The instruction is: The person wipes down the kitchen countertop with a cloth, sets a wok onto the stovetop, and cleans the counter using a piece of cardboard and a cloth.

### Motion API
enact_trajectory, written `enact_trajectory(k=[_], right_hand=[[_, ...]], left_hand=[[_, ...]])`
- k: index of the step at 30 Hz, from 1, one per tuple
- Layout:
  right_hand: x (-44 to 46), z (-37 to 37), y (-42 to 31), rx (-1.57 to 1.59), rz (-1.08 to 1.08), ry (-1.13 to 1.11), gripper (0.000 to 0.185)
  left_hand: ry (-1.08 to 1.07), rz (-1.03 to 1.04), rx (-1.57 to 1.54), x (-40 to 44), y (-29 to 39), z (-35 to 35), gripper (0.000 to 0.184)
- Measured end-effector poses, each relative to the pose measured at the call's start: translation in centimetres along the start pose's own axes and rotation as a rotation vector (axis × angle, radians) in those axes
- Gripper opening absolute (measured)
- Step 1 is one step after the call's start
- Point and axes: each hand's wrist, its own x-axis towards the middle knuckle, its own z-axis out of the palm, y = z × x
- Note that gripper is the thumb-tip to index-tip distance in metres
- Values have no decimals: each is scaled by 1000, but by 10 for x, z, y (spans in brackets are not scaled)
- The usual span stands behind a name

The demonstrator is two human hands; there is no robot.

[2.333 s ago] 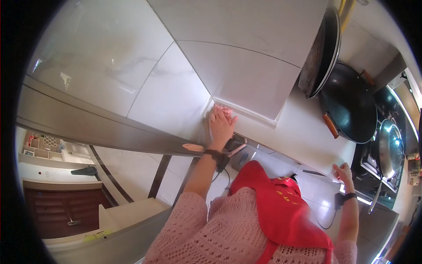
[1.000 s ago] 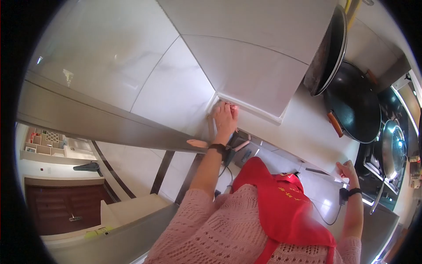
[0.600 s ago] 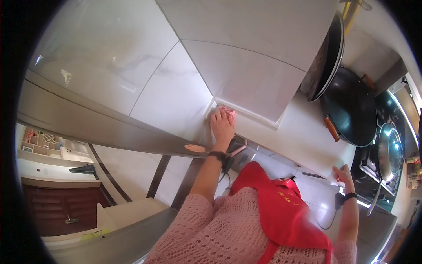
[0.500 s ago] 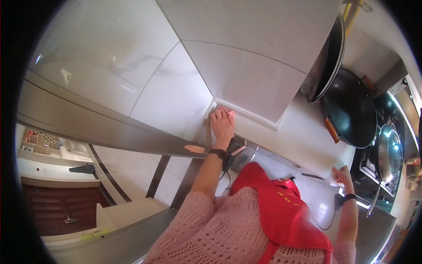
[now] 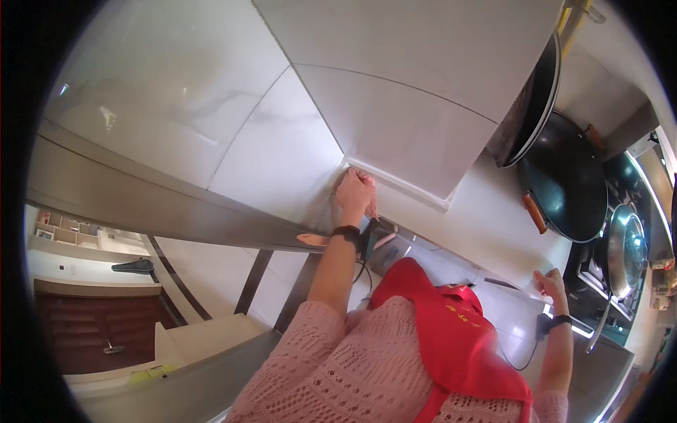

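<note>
My left hand (image 5: 354, 193) is closed round a crumpled pinkish cloth (image 5: 372, 205) in the corner of the white counter (image 5: 430, 220), close against the tiled wall. Part of the cloth sticks out beside the fingers, and the rest is hidden under the hand. Over by the stove, my right hand (image 5: 549, 285) hangs at the counter's front edge with its fingers curled in and nothing visible in them. A dark band sits on each wrist.
A large black wok (image 5: 564, 176) with wooden handles stands on the counter at the right. A dark round lid or pan (image 5: 541, 99) leans behind it. On the stove is a lidded pan (image 5: 624, 250). Tiled walls (image 5: 416, 120) enclose the corner.
My left hand has turned at the wrist, its knuckles now more bunched, and more of the cloth shows on its right side. My right hand is almost still.
</note>
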Motion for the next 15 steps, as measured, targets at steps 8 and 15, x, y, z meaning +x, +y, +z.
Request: enact_trajectory(k=[8,15], right_hand=[[-8,2,-4,-14,-1,65,58],[-8,2,-1,-32,-7,82,53]], left_hand=[[-2,148,-88,-14,-22,31,44],[87,107,33,-7,-20,43,47]])
